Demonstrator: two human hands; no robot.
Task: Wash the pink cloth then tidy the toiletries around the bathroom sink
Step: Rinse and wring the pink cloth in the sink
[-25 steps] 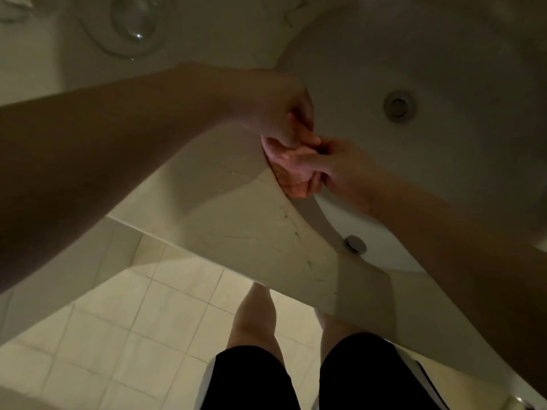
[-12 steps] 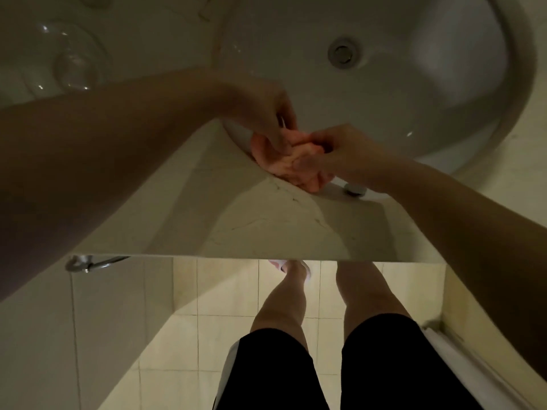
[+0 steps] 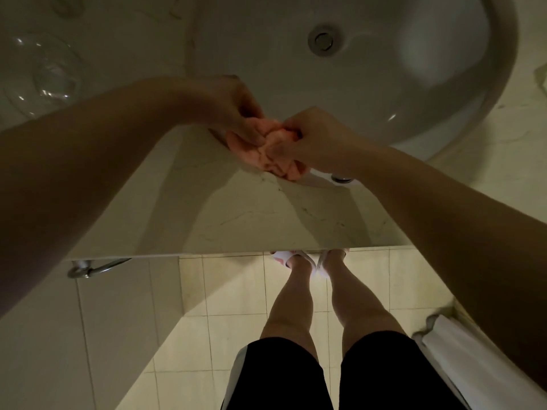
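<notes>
The pink cloth (image 3: 270, 156) is bunched into a wad at the near rim of the white sink (image 3: 461, 93). My left hand (image 3: 236, 113) grips its left side with curled fingers. My right hand (image 3: 313, 137) grips its right side, thumb and fingers wrapped round the wad. Both hands meet over the sink's front edge, and much of the cloth is hidden inside them. The drain (image 3: 322, 39) lies at the basin's far side.
A marble counter (image 3: 236, 220) surrounds the sink. A clear glass dish (image 3: 44, 75) sits on it at the far left. A chrome towel ring (image 3: 91, 267) hangs below the counter's front edge. A white towel (image 3: 461, 359) lies at the lower right above the tiled floor.
The view has swung so the sink sits more to the right and the counter edge runs level. Both hands keep hold of the cloth and have worked it slightly.
</notes>
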